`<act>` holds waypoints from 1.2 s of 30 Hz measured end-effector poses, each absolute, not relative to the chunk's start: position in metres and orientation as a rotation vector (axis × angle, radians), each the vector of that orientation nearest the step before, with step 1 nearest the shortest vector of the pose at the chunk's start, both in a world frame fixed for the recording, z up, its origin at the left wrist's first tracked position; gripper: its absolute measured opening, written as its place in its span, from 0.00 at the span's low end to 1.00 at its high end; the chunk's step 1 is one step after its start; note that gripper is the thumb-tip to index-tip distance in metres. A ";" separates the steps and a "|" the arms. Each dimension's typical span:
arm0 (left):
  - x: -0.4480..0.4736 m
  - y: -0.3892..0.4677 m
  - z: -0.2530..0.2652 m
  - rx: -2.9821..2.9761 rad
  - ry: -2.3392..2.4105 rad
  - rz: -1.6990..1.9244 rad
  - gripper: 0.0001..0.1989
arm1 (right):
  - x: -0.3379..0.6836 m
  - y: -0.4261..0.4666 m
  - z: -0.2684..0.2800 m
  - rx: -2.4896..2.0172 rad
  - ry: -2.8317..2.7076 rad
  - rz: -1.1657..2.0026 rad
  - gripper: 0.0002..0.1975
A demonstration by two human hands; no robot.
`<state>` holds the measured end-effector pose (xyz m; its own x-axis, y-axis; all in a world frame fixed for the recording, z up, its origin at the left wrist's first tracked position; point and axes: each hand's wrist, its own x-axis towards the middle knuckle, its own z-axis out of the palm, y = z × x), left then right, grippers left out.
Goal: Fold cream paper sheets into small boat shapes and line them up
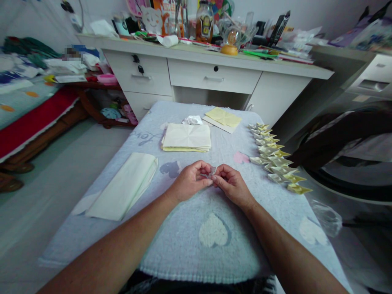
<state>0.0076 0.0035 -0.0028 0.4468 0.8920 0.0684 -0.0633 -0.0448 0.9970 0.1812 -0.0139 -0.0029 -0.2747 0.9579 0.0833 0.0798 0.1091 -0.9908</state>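
Observation:
Both hands meet above the middle of a cloth-covered table (pixel 180 253). My left hand (pixel 191 179) pinches one side of a small folded paper piece (pixel 213 170), and my right hand (pixel 231 183) pinches the other side. Fingers hide most of the piece, so its exact shape does not show. Beyond the hands lies a stack of creased square paper sheets (pixel 186 136), white on top with yellow below. Along the table's right side stand rows of small folded paper boats (pixel 272 157), white and yellow.
A long folded white paper bundle (pixel 125 185) lies on the left. Yellow and white sheets (pixel 223 118) and a crumpled white paper (pixel 192 120) are at the back. A white desk (pixel 214 77) stands behind, a washing machine (pixel 361 122) at right, a bed (pixel 33 110) at left.

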 end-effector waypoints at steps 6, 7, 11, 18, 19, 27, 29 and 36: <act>0.007 0.004 -0.001 1.409 0.832 0.939 0.11 | 0.180 -0.015 -0.001 -1.070 -1.526 1.236 0.12; 0.008 0.003 -0.001 1.413 0.837 0.939 0.11 | 0.180 -0.015 -0.001 -1.069 -1.532 1.208 0.11; 0.009 0.002 0.002 1.443 0.861 0.948 0.10 | 0.179 -0.016 -0.001 -1.064 -1.587 1.041 0.08; 0.011 0.002 -0.003 1.441 0.959 0.980 0.08 | 0.179 -0.018 -0.002 -1.067 -1.695 0.893 0.07; 0.011 0.002 -0.004 1.420 0.978 0.970 0.08 | 0.179 -0.017 -0.003 -1.071 -1.712 0.869 0.08; 0.012 0.004 -0.002 1.187 0.949 0.956 0.09 | 0.181 -0.018 -0.001 -1.052 -1.898 0.630 0.16; 0.011 0.004 0.000 1.141 0.893 0.975 0.09 | 0.182 -0.019 0.000 -1.035 -1.927 0.620 0.17; 0.009 0.007 -0.009 1.138 0.851 1.003 0.19 | 0.183 -0.018 0.000 -0.976 -1.922 0.626 0.15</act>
<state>0.0085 0.0067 -0.0086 0.3320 0.9424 -0.0416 -0.1949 0.1117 0.9745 0.1830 -0.0184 0.0000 -0.3170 0.8226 0.4721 0.3865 0.5666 -0.7277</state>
